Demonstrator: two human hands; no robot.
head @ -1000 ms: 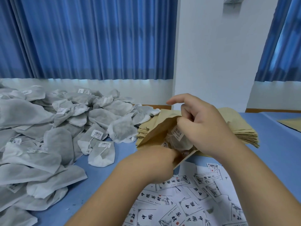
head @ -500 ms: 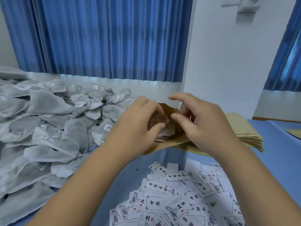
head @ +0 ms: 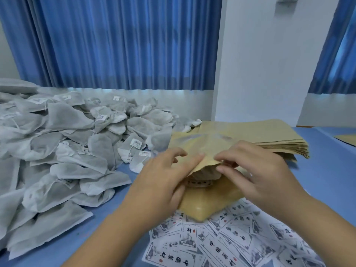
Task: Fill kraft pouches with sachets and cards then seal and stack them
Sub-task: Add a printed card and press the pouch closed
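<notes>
Backdrop: blue curtains (head: 115, 45) beside a white wall pillar (head: 260, 64).
Tabletop (head: 327, 180): blue, carrying all stock listed below.
Sachets (head: 67, 147): large loose heap of grey-white tagged bags, left side, reaching up to the pouch stack.
Empty pouches (head: 269, 135): flat kraft stack, right of centre, behind both hands.
Cards (head: 221, 241): scattered printed slips along the near edge.
Kraft pouch (head: 208, 203): centre, mouth gaping toward the wearer, near edge of the lower panel lying over the cards. One sachet (head: 206, 173) visible inside. Printed edge beneath it, possibly a card, too small to confirm.
Left grip (head: 163, 182): closed on the left side of the mouth, fingers over the upper flap, thumb against the lower panel.
Right grip (head: 260, 174): pinching the upper flap at the right of the mouth, fingertips curled over its edge.
Step in hand (judged): settling the contents, then closing the mouth.
Method advised: push the sachet fully below the seal line, flatten out trapped air and align both lips edge to edge. Press from one corner across to the other, with no tag string or fabric caught in the closure.
Change since half a second ago: pouch lowered from a raised tilt to near-flat. Left grip shifted from feeding contents at the mouth to the outer flap. Right grip kept at the mouth.
</notes>
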